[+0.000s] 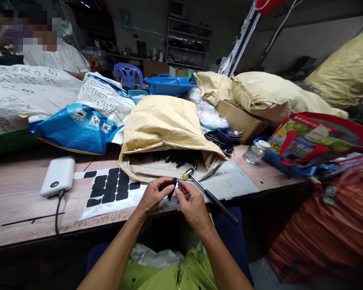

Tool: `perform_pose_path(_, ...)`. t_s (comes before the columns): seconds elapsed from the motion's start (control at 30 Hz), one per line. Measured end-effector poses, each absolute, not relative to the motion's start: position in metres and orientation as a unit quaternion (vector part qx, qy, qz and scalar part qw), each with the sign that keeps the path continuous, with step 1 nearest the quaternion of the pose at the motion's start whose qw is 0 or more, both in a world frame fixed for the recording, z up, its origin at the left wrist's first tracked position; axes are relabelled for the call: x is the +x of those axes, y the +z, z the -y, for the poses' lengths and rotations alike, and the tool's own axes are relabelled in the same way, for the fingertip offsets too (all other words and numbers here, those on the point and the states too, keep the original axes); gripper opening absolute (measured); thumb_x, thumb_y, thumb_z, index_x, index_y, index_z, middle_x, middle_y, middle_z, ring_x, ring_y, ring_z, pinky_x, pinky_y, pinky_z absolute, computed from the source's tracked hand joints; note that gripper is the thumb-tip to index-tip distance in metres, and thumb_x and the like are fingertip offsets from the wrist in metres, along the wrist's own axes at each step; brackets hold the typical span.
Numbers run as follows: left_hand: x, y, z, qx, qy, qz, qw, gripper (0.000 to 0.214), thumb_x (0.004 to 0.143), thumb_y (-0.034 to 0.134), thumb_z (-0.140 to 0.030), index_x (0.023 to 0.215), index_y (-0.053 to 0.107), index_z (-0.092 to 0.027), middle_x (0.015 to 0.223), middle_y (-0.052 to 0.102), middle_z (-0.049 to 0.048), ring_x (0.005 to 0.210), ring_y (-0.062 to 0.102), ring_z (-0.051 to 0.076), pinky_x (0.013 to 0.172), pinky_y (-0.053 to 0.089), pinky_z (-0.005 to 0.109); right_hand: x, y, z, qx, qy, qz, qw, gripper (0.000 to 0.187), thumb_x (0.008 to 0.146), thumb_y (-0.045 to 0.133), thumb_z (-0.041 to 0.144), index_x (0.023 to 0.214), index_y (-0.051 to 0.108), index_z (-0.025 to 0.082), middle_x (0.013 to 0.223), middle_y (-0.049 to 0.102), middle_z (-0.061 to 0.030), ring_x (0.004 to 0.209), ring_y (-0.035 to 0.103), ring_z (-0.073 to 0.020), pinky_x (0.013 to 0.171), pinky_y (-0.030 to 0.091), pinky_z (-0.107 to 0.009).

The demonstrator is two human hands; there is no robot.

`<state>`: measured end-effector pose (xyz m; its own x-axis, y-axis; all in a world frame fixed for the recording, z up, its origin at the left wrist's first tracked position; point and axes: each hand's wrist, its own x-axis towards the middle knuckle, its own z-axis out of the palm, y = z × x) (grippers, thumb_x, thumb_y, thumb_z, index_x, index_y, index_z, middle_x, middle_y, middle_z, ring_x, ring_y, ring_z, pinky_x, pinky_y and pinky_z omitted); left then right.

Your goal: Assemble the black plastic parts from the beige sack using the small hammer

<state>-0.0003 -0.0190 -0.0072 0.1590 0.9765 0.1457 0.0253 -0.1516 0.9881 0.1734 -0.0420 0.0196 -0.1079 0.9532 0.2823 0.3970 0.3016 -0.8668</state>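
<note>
My left hand (157,193) is closed on a small black part (171,192), which looks narrow and points downward; its exact kind is too small to tell. Close beside it, my right hand (192,201) has its thumb and forefinger pinched near the top of that part. Whatever lies between those right fingertips is hidden. A hammer (211,196) with a yellow-tipped head rests just right of the hands, its black handle jutting over the table edge. Behind them a cream sack (163,121) lies with its mouth facing me, and several black pieces (180,158) show inside.
A white sheet with black stickers (110,187) lies left of the hands, near a white power bank (59,175) with a cable. A lidded jar (255,152) and a red-edged bag (314,139) stand right. A blue-and-white sack (78,125) is behind. Someone in white sits far left.
</note>
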Motion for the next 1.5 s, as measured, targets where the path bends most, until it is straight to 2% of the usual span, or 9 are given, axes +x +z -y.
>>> perform_pose_path(0.17,-0.003,-0.005,0.021,0.601,0.473,-0.421,0.488,0.032,0.086,0.07,-0.038,0.111,0.076,-0.018,0.112,0.076,0.0086,0.104,0.068,0.026,0.094,0.051,0.036,0.189,0.027,0.024,-0.44,0.379,0.697,0.421,0.035,0.094,0.055,0.023,0.127,0.066,0.022,0.106,0.069,-0.0062,0.089,0.066,-0.0173,0.078,0.055,-0.03)
perform_pose_path(0.37,-0.002,-0.008,0.021,0.589,0.471,-0.429,0.498,0.03,0.086,0.069,-0.041,0.104,0.074,-0.017,0.099,0.075,0.0073,0.094,0.068,0.023,0.086,0.052,0.033,0.199,0.032,0.018,-0.432,0.382,0.73,0.367,0.02,0.088,0.066,0.026,0.108,0.07,0.021,0.09,0.07,-0.0017,0.081,0.065,-0.0167,0.071,0.052,-0.027)
perform_pose_path(0.5,-0.001,-0.006,0.022,0.64,0.447,-0.454,0.429,0.024,0.089,0.065,-0.038,0.1,0.076,-0.019,0.098,0.073,0.0062,0.095,0.066,0.023,0.088,0.05,0.033,0.2,0.03,0.017,-0.432,0.344,0.757,0.349,0.02,0.087,0.07,0.026,0.106,0.071,0.022,0.091,0.071,-0.0016,0.081,0.064,-0.0168,0.073,0.05,-0.028)
perform_pose_path(0.63,0.002,-0.002,0.023,0.682,0.425,-0.462,0.375,0.029,0.081,0.076,-0.036,0.105,0.076,-0.02,0.098,0.072,0.0063,0.095,0.065,0.023,0.087,0.05,0.033,0.202,0.029,0.016,-0.432,0.314,0.771,0.347,0.015,0.089,0.067,0.02,0.104,0.071,0.022,0.096,0.072,-0.0029,0.088,0.065,-0.0182,0.08,0.051,-0.03)
perform_pose_path(0.83,0.006,-0.005,0.022,0.68,0.423,-0.468,0.372,0.025,0.082,0.075,-0.032,0.105,0.078,-0.022,0.095,0.072,0.0056,0.094,0.065,0.023,0.087,0.05,0.034,0.212,0.035,0.015,-0.381,0.211,0.861,0.264,0.017,0.097,0.06,0.019,0.113,0.065,0.022,0.104,0.069,-0.0063,0.098,0.064,-0.0203,0.088,0.05,-0.033)
perform_pose_path(1.03,0.007,-0.003,0.023,0.703,0.427,-0.451,0.346,0.022,0.084,0.076,-0.037,0.1,0.079,-0.023,0.093,0.071,0.0057,0.094,0.061,0.023,0.086,0.048,0.033,0.22,0.038,0.012,-0.361,0.163,0.893,0.213,0.006,0.097,0.059,0.026,0.097,0.063,0.022,0.089,0.067,-0.0034,0.082,0.06,-0.0183,0.075,0.047,-0.028)
perform_pose_path(1.13,0.006,-0.003,0.023,0.716,0.423,-0.426,0.356,0.022,0.088,0.07,-0.038,0.103,0.08,-0.024,0.091,0.07,0.0057,0.094,0.058,0.023,0.088,0.046,0.034,0.219,0.035,0.011,-0.354,0.153,0.892,0.234,0.018,0.097,0.058,0.034,0.083,0.06,0.022,0.075,0.061,-0.0008,0.069,0.054,-0.0164,0.065,0.04,-0.027)
perform_pose_path(1.27,0.002,-0.004,0.022,0.716,0.427,-0.398,0.383,0.028,0.092,0.063,-0.041,0.107,0.081,-0.025,0.091,0.07,0.0062,0.095,0.057,0.023,0.09,0.046,0.036,0.21,0.03,0.017,-0.343,0.159,0.879,0.29,0.025,0.099,0.052,0.039,0.084,0.061,0.021,0.072,0.057,-0.001,0.066,0.052,-0.0161,0.063,0.039,-0.028)
perform_pose_path(1.5,-0.003,-0.002,0.02,0.717,0.418,-0.381,0.408,0.027,0.091,0.066,-0.043,0.103,0.084,-0.027,0.084,0.071,0.0059,0.096,0.054,0.025,0.094,0.044,0.037,0.195,0.026,0.031,-0.365,0.178,0.844,0.351,0.028,0.097,0.054,0.038,0.074,0.059,0.022,0.064,0.049,0.0011,0.06,0.047,-0.0151,0.059,0.035,-0.029)
